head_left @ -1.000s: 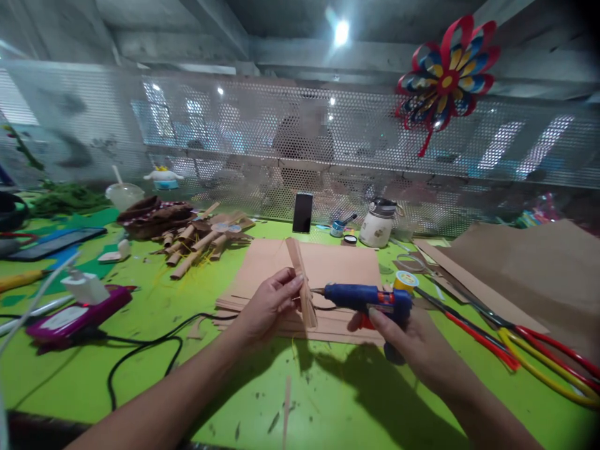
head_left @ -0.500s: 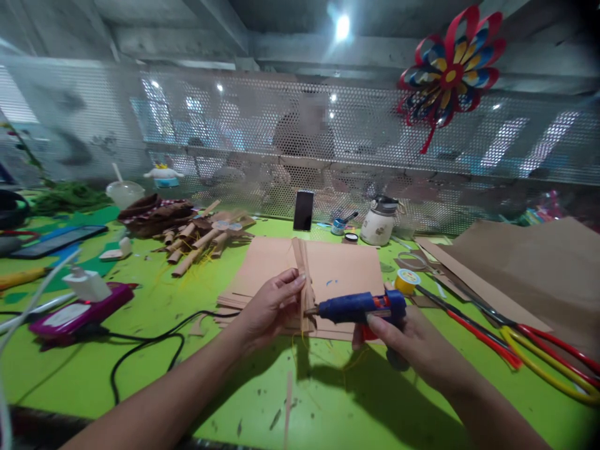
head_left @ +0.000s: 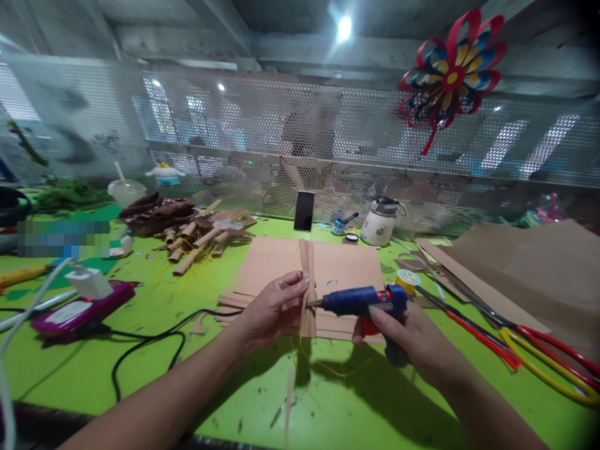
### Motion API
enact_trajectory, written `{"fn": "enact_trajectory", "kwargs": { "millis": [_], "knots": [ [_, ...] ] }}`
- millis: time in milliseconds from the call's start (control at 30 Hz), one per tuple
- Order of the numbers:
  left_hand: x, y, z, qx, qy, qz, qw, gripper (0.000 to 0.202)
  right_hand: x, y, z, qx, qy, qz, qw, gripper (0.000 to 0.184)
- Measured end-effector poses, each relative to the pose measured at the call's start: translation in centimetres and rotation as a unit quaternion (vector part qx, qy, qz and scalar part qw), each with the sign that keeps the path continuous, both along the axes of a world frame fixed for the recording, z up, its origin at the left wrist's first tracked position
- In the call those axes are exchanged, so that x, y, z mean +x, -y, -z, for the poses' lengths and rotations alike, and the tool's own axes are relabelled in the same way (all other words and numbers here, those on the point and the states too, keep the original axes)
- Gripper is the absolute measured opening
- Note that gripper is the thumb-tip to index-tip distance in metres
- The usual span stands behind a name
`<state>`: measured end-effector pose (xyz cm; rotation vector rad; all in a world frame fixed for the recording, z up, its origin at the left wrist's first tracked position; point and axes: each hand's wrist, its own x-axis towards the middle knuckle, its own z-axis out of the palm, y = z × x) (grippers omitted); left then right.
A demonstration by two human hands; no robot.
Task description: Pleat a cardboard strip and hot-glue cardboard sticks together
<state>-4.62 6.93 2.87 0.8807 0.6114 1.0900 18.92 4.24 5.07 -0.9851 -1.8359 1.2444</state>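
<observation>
My left hand (head_left: pixel 281 306) pinches a narrow bundle of brown paper strips (head_left: pixel 308 269), held roughly upright above stacked sheets of brown paper (head_left: pixel 351 262). Thin yellow strands (head_left: pixel 337 373) trail from the bundle's lower end. My right hand (head_left: pixel 398 328) is wrapped round a blue hot glue gun (head_left: pixel 356 301) with a red trigger. The gun's metal nozzle points left and meets the right side of the strips, near my left fingers. Whether glue is coming out is too small to tell.
On the left are a purple power strip (head_left: pixel 84 309) with a black cord and several rolled paper tubes (head_left: pixel 197 250). Scissors (head_left: pixel 539 350), a yellow thread spool (head_left: pixel 407 281) and large brown paper (head_left: pixel 529 269) lie right. A phone (head_left: pixel 304 211) and a jar-shaped bottle (head_left: pixel 377 222) stand behind.
The strip bundle has turned slightly and shifted a little right. Both hands and the glue gun have moved slightly right, with the nozzle still at the strips.
</observation>
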Motion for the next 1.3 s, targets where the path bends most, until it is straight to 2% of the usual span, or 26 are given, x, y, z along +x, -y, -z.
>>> {"fn": "enact_trajectory", "kwargs": {
  "millis": [167, 400, 667, 867, 1033, 1167, 1233, 1300],
  "knots": [
    [-0.1, -0.1, -0.3, -0.023, -0.012, -0.002, 1.000, 0.016, 0.6, 0.0, 0.1, 0.028, 0.059, -0.046, 0.997, 0.044],
    [-0.2, -0.4, 0.5, -0.009, -0.023, 0.005, 1.000, 0.013, 0.6, 0.3, -0.1, 0.069, 0.077, 0.004, 0.995, 0.039],
    [-0.1, -0.5, 0.6, -0.013, -0.048, -0.004, 0.999, 0.015, 0.8, 0.3, 0.4, 0.071, 0.083, -0.003, 0.994, 0.032],
    [-0.1, -0.7, 0.6, -0.020, -0.047, -0.009, 0.999, 0.014, 1.2, 0.6, 0.6, 0.091, 0.113, 0.020, 0.989, 0.027],
    [-0.1, -0.7, 0.3, -0.039, -0.045, -0.024, 0.998, 0.015, 1.6, 0.8, 0.7, 0.088, 0.138, 0.015, 0.986, 0.030],
    [-0.2, -0.8, 0.3, -0.037, -0.040, -0.047, 0.997, 0.015, 1.8, 0.6, 0.2, 0.084, 0.107, -0.017, 0.990, 0.035],
    [-0.3, -1.1, 0.3, -0.024, -0.042, -0.070, 0.996, 0.013, 1.8, 0.3, -0.1, 0.076, 0.082, -0.006, 0.994, 0.040],
    [-0.5, -1.3, 0.5, -0.012, -0.046, -0.092, 0.995, 0.011, 1.8, -0.3, -0.2, 0.055, 0.063, 0.050, 0.995, 0.044]
  ]
}}
